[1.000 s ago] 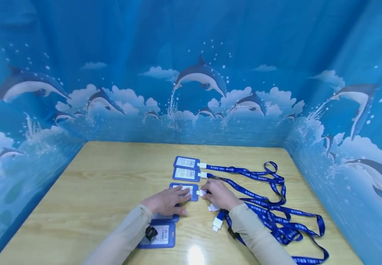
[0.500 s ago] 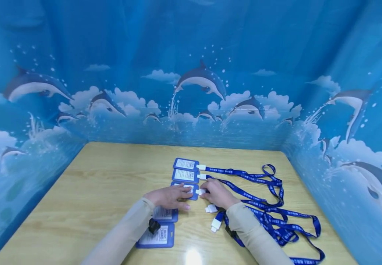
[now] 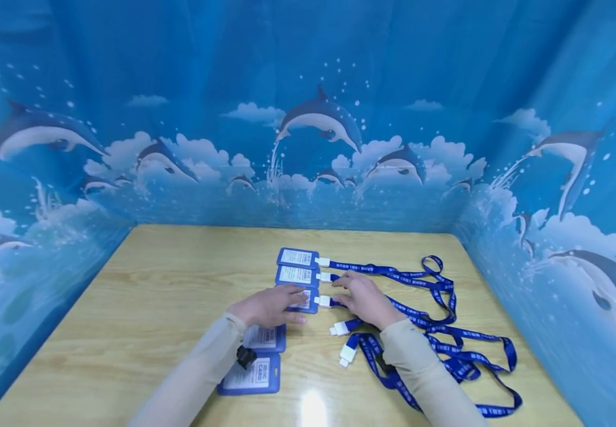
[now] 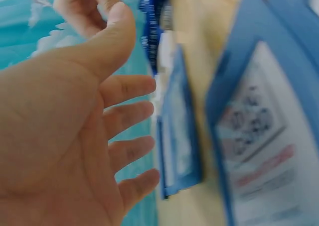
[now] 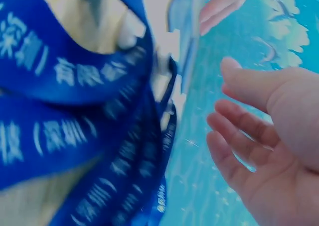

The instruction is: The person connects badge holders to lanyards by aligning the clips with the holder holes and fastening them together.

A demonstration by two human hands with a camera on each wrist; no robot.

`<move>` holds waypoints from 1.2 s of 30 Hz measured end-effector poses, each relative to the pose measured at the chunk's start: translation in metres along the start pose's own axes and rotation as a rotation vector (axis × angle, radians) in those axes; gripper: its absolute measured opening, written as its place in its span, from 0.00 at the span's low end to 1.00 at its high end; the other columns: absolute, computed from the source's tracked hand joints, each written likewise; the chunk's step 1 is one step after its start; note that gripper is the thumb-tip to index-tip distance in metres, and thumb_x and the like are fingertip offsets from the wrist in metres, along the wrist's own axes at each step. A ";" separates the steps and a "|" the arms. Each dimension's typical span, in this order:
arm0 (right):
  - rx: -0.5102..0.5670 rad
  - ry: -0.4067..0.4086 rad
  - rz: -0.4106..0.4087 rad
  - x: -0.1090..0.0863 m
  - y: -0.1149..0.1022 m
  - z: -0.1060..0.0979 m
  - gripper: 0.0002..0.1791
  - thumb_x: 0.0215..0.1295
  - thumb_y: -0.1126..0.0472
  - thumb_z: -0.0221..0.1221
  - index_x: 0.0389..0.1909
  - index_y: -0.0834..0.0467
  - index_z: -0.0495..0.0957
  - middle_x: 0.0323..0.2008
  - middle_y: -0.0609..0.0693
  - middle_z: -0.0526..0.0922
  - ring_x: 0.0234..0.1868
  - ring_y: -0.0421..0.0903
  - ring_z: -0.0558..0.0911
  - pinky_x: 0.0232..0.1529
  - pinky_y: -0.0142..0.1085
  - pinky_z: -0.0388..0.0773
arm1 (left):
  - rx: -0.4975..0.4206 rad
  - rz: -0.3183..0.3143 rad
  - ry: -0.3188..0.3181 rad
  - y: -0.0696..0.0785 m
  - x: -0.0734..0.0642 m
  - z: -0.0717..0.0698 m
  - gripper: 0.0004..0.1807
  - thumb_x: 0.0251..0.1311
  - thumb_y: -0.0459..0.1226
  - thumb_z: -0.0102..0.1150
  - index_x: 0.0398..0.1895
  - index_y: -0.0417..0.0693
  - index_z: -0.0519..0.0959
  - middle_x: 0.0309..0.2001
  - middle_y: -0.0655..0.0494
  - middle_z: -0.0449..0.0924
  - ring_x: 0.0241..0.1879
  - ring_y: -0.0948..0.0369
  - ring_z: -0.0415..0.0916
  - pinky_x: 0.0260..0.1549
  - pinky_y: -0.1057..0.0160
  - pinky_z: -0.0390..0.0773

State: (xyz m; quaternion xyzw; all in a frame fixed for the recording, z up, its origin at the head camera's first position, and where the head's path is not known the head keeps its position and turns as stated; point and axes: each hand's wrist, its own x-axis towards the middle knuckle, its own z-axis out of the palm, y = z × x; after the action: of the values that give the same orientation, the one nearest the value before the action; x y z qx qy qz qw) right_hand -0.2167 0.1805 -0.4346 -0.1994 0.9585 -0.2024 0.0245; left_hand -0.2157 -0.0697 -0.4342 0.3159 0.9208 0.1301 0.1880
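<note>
In the head view my left hand [image 3: 267, 305] lies with fingers extended over the third blue ID badge holder [image 3: 312, 301], covering its left part. Spread fingers show in the left wrist view, nothing between them. A white clip [image 3: 323, 301] of a blue lanyard [image 3: 412, 311] meets that holder's right end. Just right of the clip is my right hand [image 3: 364, 299], its fingers loosely bent; in the right wrist view they hold nothing. Two more badge holders [image 3: 295, 257] lie in line behind, each with a white clip [image 3: 325, 277] at its right end.
Nearer the front, two badge holders [image 3: 251, 375] lie partly under the left sleeve. Two lanyard ends with white clips [image 3: 348, 354] lie beside the right forearm. Blue straps [image 3: 460, 359] tangle across the table's right side. A dolphin-print curtain [image 3: 308, 201] surrounds the table.
My right hand has let go of the third lanyard's white clip and shifted slightly right and up. The left hand stays over the third badge holder.
</note>
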 end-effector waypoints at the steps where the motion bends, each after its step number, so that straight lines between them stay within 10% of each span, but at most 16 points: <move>1: 0.014 -0.004 -0.004 -0.002 0.000 -0.004 0.17 0.67 0.55 0.66 0.54 0.56 0.84 0.46 0.49 0.83 0.45 0.45 0.82 0.45 0.42 0.83 | 0.000 -0.006 0.020 0.001 -0.002 -0.003 0.37 0.70 0.61 0.51 0.76 0.55 0.66 0.79 0.51 0.57 0.79 0.49 0.52 0.76 0.43 0.58; 13: 0.065 -0.232 -0.066 -0.029 0.009 0.006 0.17 0.57 0.54 0.74 0.47 0.53 0.87 0.40 0.40 0.83 0.41 0.37 0.79 0.45 0.37 0.81 | 0.017 -0.038 0.077 0.003 -0.045 -0.016 0.32 0.66 0.56 0.60 0.67 0.51 0.76 0.69 0.49 0.72 0.70 0.48 0.67 0.69 0.45 0.71; 22: 0.029 -0.244 -0.065 -0.036 0.008 0.011 0.15 0.57 0.58 0.74 0.46 0.52 0.88 0.39 0.40 0.83 0.39 0.36 0.78 0.44 0.35 0.80 | 0.008 -0.117 -0.006 0.011 -0.069 -0.007 0.28 0.55 0.53 0.71 0.58 0.55 0.83 0.65 0.52 0.76 0.63 0.52 0.75 0.62 0.46 0.78; 30: 0.058 -0.241 -0.051 -0.036 0.009 0.013 0.14 0.58 0.57 0.73 0.45 0.52 0.88 0.38 0.39 0.82 0.39 0.36 0.78 0.43 0.35 0.80 | 0.079 -0.019 -0.020 0.006 -0.080 0.006 0.26 0.51 0.52 0.74 0.53 0.54 0.86 0.52 0.59 0.79 0.47 0.63 0.75 0.51 0.58 0.82; 36: 0.065 -0.233 -0.014 -0.037 0.008 0.015 0.13 0.57 0.56 0.73 0.44 0.51 0.88 0.38 0.39 0.82 0.39 0.36 0.78 0.44 0.37 0.80 | 0.069 -0.025 -0.007 0.007 -0.084 0.008 0.26 0.53 0.52 0.72 0.54 0.53 0.85 0.59 0.55 0.78 0.57 0.55 0.76 0.57 0.52 0.81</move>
State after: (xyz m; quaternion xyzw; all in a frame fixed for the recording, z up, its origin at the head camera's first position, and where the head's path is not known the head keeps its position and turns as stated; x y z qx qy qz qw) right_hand -0.1837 0.1962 -0.4524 -0.2272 0.9407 -0.2088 0.1409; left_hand -0.1472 -0.1166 -0.4166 0.3113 0.9279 0.0948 0.1819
